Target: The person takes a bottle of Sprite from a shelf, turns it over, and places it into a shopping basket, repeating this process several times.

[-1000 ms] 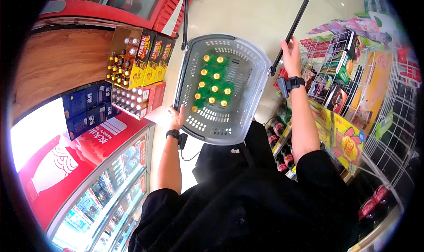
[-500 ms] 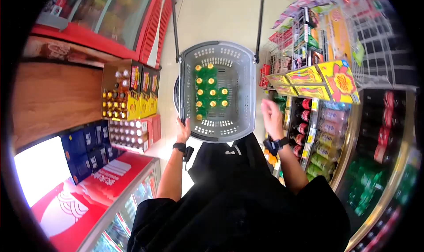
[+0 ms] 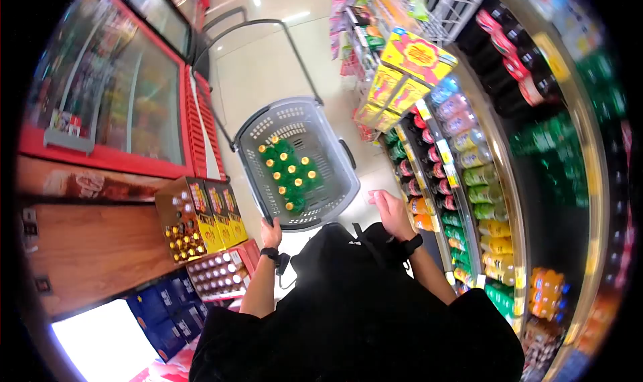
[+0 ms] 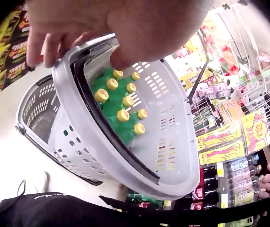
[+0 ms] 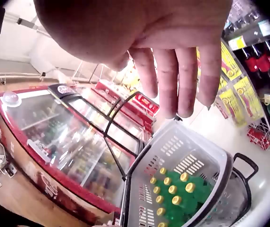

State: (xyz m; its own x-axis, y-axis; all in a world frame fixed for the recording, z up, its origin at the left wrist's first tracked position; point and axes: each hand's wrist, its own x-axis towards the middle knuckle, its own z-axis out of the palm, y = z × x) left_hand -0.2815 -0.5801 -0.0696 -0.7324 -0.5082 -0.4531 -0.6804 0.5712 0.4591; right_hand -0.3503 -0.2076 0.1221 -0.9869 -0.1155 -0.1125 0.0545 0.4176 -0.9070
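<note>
A grey plastic shopping basket [image 3: 340, 174] with a raised black handle [image 3: 301, 59] stands on the floor in front of the person. Several green bottles [image 3: 293, 184] with yellow caps stand together inside it. At the basket's near left corner my left hand [image 3: 271, 234] grips the rim; the left wrist view shows fingers outside and thumb inside. A second grey basket [image 4: 33, 106] shows underneath. My right hand [image 3: 394, 214] is held off the basket's right side with nothing in it, its fingers [image 5: 165, 78] loosely extended in the right wrist view.
Red-framed glass coolers [image 3: 177, 107] line the left, beside boxed small bottles [image 3: 184, 238] and a carton of white-capped bottles [image 3: 218, 275]. Drink shelves [image 3: 492, 201] run along the right, with a yellow candy display [image 3: 418, 54] in front. Pale tiled floor [image 3: 258, 67] stretches ahead.
My right hand has let go of the basket handle and dropped back toward the body. The view has turned right, and the handle leans farther away. My left hand stays on the rim.
</note>
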